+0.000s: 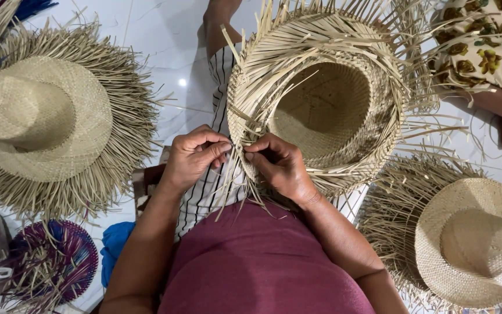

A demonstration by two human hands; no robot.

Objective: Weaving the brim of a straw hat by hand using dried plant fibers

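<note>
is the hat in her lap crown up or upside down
Upside down: the unfinished straw hat shows its hollow crown opening upward, while both hands pinch strands at its brim.

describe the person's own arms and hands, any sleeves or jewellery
Both arms are bare from above the elbow down to the left hand and right hand: no sleeves, gloves, watch or bracelets show. No rings are visible on the fingers. A maroon top covers the torso.

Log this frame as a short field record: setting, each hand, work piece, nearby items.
Setting: pale tiled floor, seen from above
Left hand: pinching loose straw strands
Right hand: pinching strands at the brim edge
Work piece: unfinished straw hat, crown opening facing up, on the lap
Nearby: fringed hat at left, another hat at right, purple woven piece
</note>
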